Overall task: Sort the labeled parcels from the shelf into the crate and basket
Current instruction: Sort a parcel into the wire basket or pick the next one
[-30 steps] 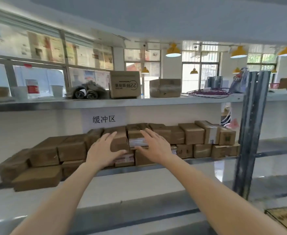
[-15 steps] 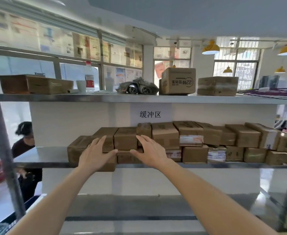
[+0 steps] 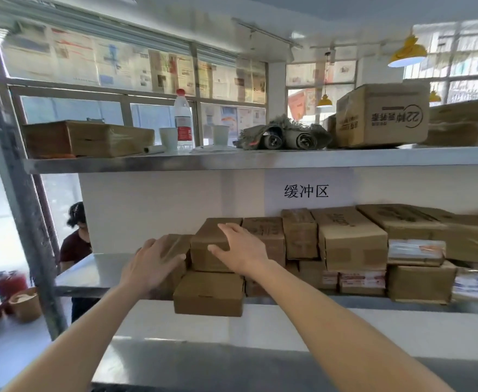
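Middle shelf, left end: stacked cardboard parcels. Left hand lay flat, fingers spread, on end parcel; right hand, fingers straight, touched adjoining upper parcel.

Blurred labeled parcels run off the right edge.

Two paper cups, one water bottle, two hands.

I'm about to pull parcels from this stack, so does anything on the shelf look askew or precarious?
Yes: the bottom parcel below the right hand juts out past the middle shelf's front edge, overhanging it, unlike its neighbours.
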`<state>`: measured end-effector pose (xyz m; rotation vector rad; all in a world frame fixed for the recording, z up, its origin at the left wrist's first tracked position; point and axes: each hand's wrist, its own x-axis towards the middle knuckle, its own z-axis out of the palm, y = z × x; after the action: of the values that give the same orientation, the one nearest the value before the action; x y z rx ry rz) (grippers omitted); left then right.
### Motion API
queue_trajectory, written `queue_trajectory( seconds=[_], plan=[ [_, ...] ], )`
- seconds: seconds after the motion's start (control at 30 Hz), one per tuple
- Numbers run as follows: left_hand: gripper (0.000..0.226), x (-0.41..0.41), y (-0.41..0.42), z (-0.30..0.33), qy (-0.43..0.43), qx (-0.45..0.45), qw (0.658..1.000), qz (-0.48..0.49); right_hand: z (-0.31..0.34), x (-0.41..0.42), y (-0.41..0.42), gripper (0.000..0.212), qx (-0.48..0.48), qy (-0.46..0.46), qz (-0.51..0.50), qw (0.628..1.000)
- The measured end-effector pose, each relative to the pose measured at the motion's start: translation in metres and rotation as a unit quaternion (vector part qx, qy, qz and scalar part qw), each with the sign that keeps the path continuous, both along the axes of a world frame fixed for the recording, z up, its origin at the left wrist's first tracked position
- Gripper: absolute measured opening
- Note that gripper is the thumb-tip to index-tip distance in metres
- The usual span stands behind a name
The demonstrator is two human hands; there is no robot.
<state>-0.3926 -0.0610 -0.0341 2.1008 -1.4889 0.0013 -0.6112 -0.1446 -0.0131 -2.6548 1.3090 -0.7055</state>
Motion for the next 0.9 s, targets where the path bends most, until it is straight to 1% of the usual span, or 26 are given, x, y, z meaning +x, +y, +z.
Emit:
queue_trajectory(
  seconds=[0.23,0.47,0.63,0.77,0.9],
  plan=[
    [0.079,0.037,-0.056,-0.031,-0.006,0.048,0.999,0.004,-0.012,0.041,-0.053,0.072,0.006,0.012,-0.004,1.000],
    [0.086,0.073,-0.093,-0.054,-0.001,0.074,0.997,-0.005,-0.017,0.066,-0.074,0.071,0.006,0.030,-0.037,0.999],
    [0.084,0.095,-0.113,-0.065,0.012,0.074,0.997,-0.029,-0.019,0.087,-0.074,0.070,0.000,0.037,-0.061,0.997],
    [0.083,0.122,-0.119,-0.072,0.059,0.086,0.993,-0.054,-0.020,0.113,-0.065,0.070,0.000,0.042,-0.079,0.996],
    [0.085,0.148,-0.122,-0.076,0.138,0.089,0.983,-0.085,-0.019,0.146,-0.051,0.067,0.002,0.049,-0.080,0.996]
  ],
)
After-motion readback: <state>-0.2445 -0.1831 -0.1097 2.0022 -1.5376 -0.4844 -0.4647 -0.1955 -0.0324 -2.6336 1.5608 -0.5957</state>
